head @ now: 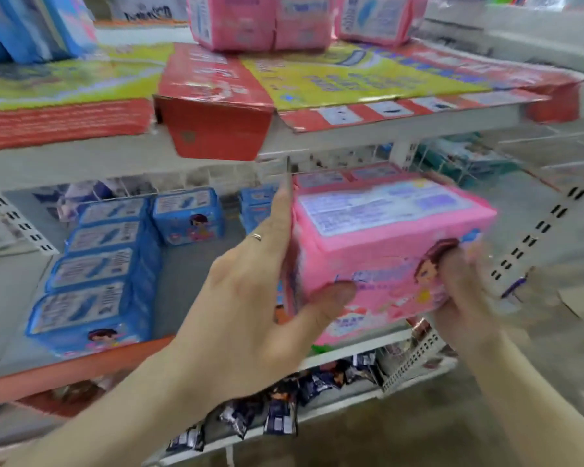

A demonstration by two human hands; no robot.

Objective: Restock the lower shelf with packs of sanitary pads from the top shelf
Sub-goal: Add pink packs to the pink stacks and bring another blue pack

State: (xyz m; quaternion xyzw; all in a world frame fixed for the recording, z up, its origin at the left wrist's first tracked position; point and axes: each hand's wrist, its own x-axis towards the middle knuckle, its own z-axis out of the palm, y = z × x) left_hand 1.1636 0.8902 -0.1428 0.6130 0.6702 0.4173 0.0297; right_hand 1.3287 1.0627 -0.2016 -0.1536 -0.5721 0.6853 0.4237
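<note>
Print on the pink pack (385, 244) is too blurred to read.

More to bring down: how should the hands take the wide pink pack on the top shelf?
Judging by its shape, grip the wide pink pack by its two short ends, one hand each side, coming from the front. It lies flat, broad and soft, with open shelf edge before it.

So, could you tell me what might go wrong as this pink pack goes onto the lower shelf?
1. The pink pack is gripped only at its ends, by the left hand and the right hand; soft wrapping could slip.
2. The red cardboard flap hangs below the upper shelf edge, so the pack might catch on it.
3. Blue packs fill the left side of the lower shelf; setting the pack down carelessly could knock them.
</note>
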